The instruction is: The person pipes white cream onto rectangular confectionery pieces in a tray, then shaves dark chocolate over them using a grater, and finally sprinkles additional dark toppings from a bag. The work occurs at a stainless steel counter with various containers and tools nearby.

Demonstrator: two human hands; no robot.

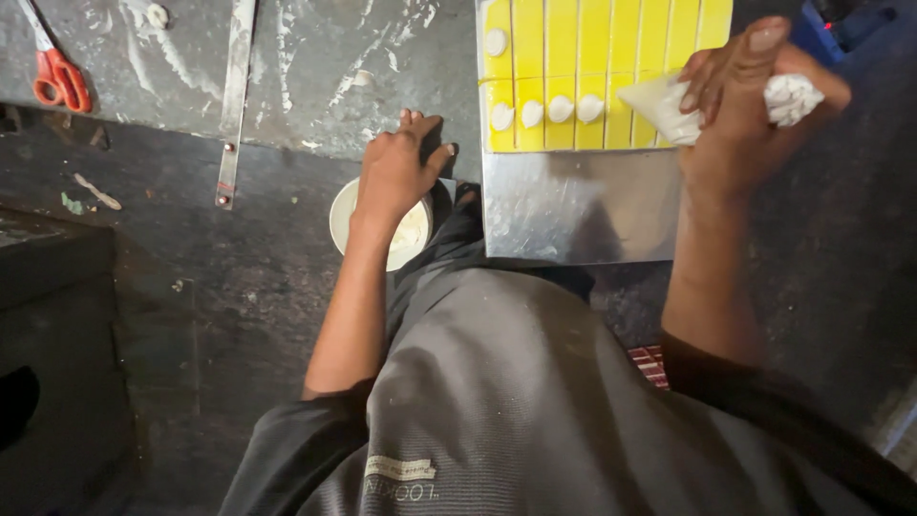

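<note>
My right hand (740, 105) squeezes a piping bag (669, 110) over yellow strips (592, 57); my left hand (396, 172) rests spread on the table edge (315, 105).

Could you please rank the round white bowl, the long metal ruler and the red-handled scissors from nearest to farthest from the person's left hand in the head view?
From the left hand:
1. Round white bowl, directly beneath the hand.
2. Long metal ruler, further left on the worktop.
3. Red-handled scissors, at the far left corner.
</note>
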